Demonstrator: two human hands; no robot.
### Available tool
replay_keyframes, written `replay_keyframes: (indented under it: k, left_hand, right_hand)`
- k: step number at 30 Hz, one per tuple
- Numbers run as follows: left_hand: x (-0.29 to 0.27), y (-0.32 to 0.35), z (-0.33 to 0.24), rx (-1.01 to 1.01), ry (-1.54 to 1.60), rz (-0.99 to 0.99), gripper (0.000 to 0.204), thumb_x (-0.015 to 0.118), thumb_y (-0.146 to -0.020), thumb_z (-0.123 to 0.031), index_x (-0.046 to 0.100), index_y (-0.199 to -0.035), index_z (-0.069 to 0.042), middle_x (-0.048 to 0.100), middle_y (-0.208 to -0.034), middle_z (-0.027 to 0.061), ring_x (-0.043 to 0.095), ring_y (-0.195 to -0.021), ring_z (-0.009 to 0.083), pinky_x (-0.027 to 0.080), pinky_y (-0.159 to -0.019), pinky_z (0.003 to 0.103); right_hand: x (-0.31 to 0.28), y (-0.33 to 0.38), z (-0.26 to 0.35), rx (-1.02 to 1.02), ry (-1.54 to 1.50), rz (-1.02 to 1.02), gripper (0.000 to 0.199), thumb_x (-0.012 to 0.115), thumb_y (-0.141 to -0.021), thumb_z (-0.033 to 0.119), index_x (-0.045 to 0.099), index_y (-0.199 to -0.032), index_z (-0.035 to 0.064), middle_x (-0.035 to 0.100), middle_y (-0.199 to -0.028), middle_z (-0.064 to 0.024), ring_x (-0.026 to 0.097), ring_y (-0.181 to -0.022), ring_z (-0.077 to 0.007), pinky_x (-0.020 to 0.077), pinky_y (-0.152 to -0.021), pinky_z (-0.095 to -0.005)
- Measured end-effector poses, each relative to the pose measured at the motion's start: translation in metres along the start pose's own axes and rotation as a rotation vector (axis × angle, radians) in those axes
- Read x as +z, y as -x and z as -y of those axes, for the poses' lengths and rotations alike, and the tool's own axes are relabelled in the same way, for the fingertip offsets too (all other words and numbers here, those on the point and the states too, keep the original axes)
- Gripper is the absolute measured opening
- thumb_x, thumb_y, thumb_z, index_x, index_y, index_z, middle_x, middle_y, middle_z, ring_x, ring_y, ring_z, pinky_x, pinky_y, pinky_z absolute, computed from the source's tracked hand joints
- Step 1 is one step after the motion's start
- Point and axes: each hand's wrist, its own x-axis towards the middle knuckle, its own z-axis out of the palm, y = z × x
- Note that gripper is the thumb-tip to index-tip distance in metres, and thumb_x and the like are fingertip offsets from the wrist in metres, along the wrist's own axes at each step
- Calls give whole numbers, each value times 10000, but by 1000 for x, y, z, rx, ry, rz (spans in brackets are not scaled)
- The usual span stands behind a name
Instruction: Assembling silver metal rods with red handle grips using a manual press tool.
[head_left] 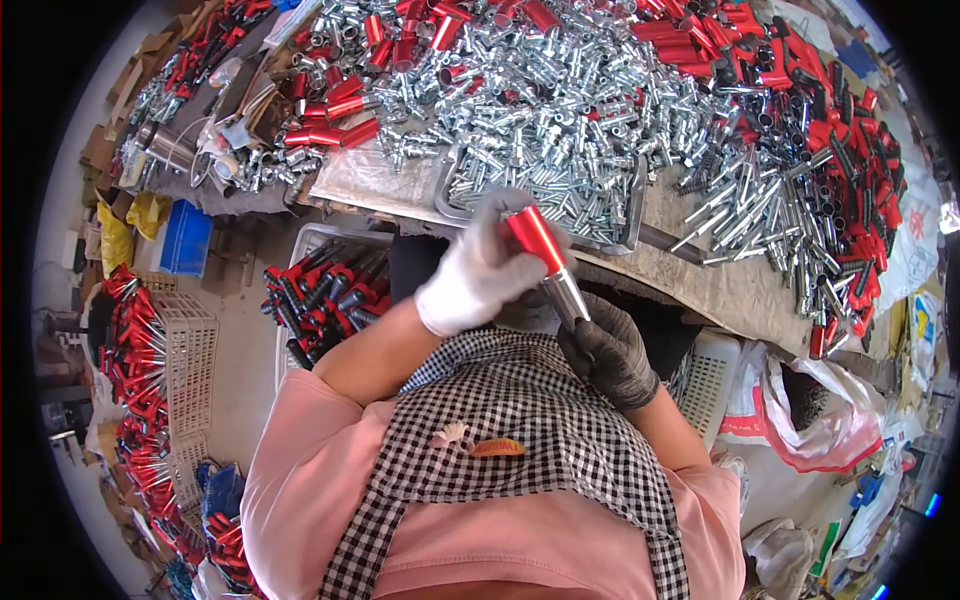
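Note:
My left hand, in a white glove, is closed around a shiny red metal sleeve in front of my chest. A silver tapered metal tube runs on from the sleeve's lower end, in line with it; I cannot tell how the two are joined. Dark grey glove on, my right hand grips the tube's lower tip between thumb and fingers. The piece tilts, red end up and to the left. Just beyond my hands, a metal tray full of small silver bolt-like parts rests on the workbench.
Silver fittings and red sleeves heap across the bench. Thin rods and red-black handles lie at its right. A crate of red-black tools stands at left; a white sack sits at right.

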Motion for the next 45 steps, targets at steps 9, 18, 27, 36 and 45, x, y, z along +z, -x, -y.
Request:
replay_keyframes:
  k: [9, 18, 27, 36, 45]
  left_hand:
    - [22, -10, 5, 16, 541, -123, 411, 505, -971, -249, 377, -1356, -183, 554, -1029, 155, 610, -874, 296, 529, -819, 468]
    - [20, -3, -3, -390, 160, -111, 739, 520, -901, -650, 494, -1217, 18, 453, -624, 14, 428, -445, 116, 441, -438, 292]
    - [2, 31, 17, -616, 321, -131, 329, 540, -946, -203, 471, -1162, 36, 548, -706, 54, 591, -579, 149, 509, -560, 298]
    - [3, 7, -1, -495, -135, 176, 284, 760, -827, -259, 673, -992, -45, 636, -743, 10, 594, -603, 100, 477, -552, 276]
    - [-29, -9, -14, -329, -721, 16, 265, 766, -731, -180, 663, -930, -39, 663, -798, 105, 667, -737, 237, 510, -715, 349]
  right_hand:
    - [13, -18, -19, -64, -75, 26, 649, 657, -917, 361, 399, -1406, 22, 529, -837, -22, 468, -624, -99, 373, -542, -220]
    - [0, -23, -25, -1, 261, 441, 458, 642, -937, 386, 510, -1222, 53, 585, -980, -70, 561, -881, -186, 473, -835, -339]
    - [-32, -23, 55, 49, 554, 232, 551, 705, -893, 317, 512, -1310, 13, 596, -1134, -65, 554, -1047, -172, 466, -911, -345]
    - [-10, -79, 99, -419, 1227, 398, 366, 704, -854, 197, 628, -1183, 55, 635, -1120, -145, 624, -1041, -329, 503, -901, -405]
    - [-76, -88, 147, -117, 1545, -39, 474, 694, -879, 173, 544, -1302, 21, 666, -981, -66, 655, -863, -165, 539, -788, -302]
